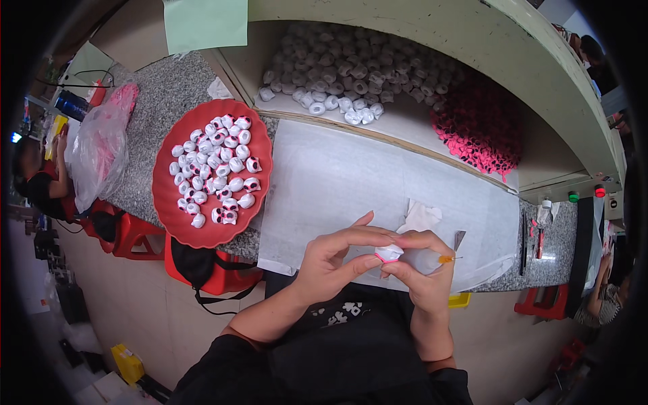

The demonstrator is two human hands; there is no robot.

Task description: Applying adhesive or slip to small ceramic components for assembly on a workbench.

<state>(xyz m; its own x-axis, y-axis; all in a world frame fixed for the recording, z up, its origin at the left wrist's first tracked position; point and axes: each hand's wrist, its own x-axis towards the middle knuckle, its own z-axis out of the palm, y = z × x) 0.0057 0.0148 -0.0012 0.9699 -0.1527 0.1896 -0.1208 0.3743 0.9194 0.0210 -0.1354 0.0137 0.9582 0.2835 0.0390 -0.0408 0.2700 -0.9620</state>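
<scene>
In front of my chest, above a white sheet (pixel 324 182), a small rounded white piece with a pink lower edge (pixel 389 254) is pinched between my two hands. My left hand (pixel 331 263) grips its left side with thumb and fingers. My right hand (pixel 426 280) closes on its right side and also keeps a translucent bottle (pixel 424 260) with an orange needle tip in its grasp. The needle points right, away from the piece. Behind my hands lies a crumpled white tissue (pixel 422 216). The right palm is partly hidden.
Left, a red scalloped plate (pixel 173 210) bears several white pieces with pink and black marks. The shelf at the back holds heaped white pieces (pixel 351 67) and pink-black pieces (pixel 476 135). A plastic bag (pixel 101 162) lies far left. Other people sit at both sides.
</scene>
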